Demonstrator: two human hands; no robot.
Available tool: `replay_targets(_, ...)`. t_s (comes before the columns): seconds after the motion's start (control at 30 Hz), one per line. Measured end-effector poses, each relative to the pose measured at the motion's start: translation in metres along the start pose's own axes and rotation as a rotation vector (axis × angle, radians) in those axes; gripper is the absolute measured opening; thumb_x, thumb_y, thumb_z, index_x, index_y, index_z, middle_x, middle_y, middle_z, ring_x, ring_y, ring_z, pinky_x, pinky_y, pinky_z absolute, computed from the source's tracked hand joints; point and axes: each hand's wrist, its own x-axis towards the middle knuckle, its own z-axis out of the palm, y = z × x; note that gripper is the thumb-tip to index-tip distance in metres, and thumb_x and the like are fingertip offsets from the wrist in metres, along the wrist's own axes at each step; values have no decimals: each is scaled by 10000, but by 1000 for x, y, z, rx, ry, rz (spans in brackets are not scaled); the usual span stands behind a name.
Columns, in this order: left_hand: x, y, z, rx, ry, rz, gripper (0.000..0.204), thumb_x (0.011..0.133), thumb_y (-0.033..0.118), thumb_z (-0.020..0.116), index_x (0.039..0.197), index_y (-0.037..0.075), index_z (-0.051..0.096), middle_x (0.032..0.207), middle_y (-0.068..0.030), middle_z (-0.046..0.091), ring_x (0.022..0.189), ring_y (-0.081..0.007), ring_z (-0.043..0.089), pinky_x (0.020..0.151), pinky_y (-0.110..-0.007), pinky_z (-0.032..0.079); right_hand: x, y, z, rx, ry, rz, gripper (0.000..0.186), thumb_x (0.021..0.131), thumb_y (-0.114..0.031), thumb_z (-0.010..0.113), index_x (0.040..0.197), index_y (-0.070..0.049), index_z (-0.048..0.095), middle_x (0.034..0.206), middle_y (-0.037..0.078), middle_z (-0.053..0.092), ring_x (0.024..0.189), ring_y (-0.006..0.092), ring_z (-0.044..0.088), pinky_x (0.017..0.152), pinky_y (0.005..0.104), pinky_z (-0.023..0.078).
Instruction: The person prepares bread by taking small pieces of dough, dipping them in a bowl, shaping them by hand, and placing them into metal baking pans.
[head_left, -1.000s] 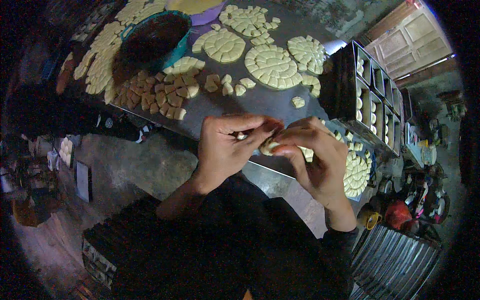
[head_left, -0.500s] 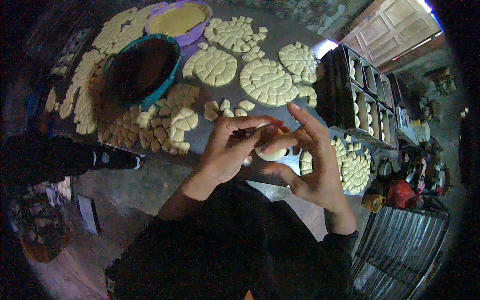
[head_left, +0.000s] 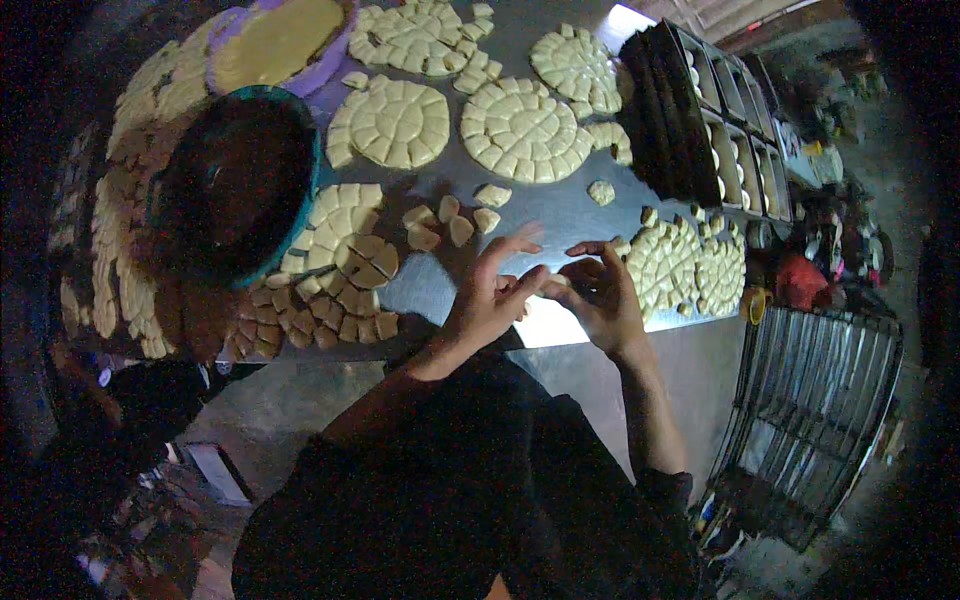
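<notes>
Above the front edge of a metal table (head_left: 415,285), my left hand (head_left: 497,305) and my right hand (head_left: 603,303) meet at the thumbs and fingertips. A small pale piece of dough (head_left: 555,283) shows between them, pinched and mostly hidden by the fingers. My left index finger is raised away from it. Just beyond my hands lie several loose dough pieces (head_left: 487,220). Farther back are round slabs of dough cut into wedges, among them a left slab (head_left: 388,122) and a middle slab (head_left: 525,130). More cut dough (head_left: 662,265) lies right of my right hand.
A teal-rimmed basin (head_left: 306,215) with dark contents and a purple basin (head_left: 335,60) of yellow filling stand at left. Stacked dark trays (head_left: 660,110) and compartments with white dough balls (head_left: 728,160) are at right. A metal rack (head_left: 815,400) stands below. Someone's dark sleeve (head_left: 150,395) shows at left.
The view has shifted, showing the table lower. My hands have drawn level, fingertips together. The rounded dough piece, plainly visible before, is now mostly covered by fingers.
</notes>
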Motion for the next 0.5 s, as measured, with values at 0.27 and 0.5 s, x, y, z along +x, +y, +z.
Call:
replay_targets(0.27, 12, -52, -37, 248, 64, -92, 295, 962, 199, 631, 1209, 39, 607, 907, -49, 660, 639, -40, 565, 535, -205, 435, -8, 163, -17, -641, 185, -167, 156, 875, 15, 621, 1024, -22, 650, 989, 166, 583, 898, 317, 632, 733, 351, 520)
replay_targets(0.5, 7, -60, -37, 250, 132, -127, 273, 992, 245, 601, 1140, 23, 653, 978, -32, 687, 803, -75, 633, 648, -228, 500, 15, 162, -50, -640, 21, -176, 403, 771, -227, 772, 1112, -51, 651, 1090, 189, 567, 997, 391, 597, 856, 428, 504)
